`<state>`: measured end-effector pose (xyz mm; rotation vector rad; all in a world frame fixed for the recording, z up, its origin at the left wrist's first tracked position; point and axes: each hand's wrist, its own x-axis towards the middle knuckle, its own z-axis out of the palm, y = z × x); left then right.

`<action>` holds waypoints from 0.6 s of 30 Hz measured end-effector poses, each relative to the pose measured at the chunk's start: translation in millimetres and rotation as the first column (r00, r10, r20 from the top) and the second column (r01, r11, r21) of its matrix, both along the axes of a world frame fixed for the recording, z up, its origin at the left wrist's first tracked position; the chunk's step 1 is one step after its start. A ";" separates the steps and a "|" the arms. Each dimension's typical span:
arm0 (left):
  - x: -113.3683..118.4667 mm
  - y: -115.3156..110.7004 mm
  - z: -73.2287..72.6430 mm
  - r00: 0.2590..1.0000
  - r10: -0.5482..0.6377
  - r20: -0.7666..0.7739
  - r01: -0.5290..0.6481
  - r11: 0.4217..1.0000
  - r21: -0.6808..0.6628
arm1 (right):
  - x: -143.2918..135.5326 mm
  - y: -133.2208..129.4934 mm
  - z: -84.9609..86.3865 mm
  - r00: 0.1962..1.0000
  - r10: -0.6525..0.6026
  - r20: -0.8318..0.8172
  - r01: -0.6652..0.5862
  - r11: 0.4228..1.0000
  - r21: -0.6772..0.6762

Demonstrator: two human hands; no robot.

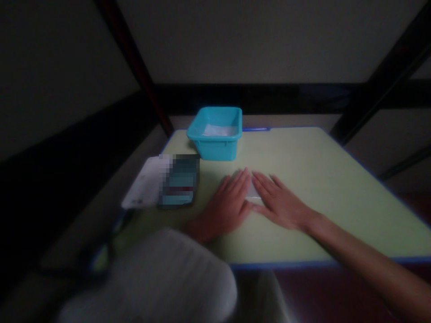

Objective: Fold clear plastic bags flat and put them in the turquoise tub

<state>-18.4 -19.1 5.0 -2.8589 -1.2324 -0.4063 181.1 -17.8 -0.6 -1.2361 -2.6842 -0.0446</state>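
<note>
Both my hands lie flat on the pale green table [303,157], side by side, over a small piece of white paper [253,191]. My left hand [229,202] has its fingers stretched forward along the paper's left side. From the right, my right hand [279,197] reaches in with its fingers straight and pressing down on the paper. The two thumbs almost meet at the near edge of the sheet. Most of the paper is hidden beneath the hands, so its full shape cannot be seen.
A turquoise plastic basket [215,148] with white paper [219,130] inside stands at the back. Behind it lies a blue pen [256,129]. To the left are a blurred-out, phone-like dark object [180,184] and a white sheet [144,184]. My knee [175,278] is near the front edge.
</note>
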 end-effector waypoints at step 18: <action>5.8 -4.6 -1.6 0.997 -0.013 -0.078 0.011 1.000 -0.022 | 1.6 0.8 -0.2 1.000 0.015 0.019 -0.015 1.000 -0.014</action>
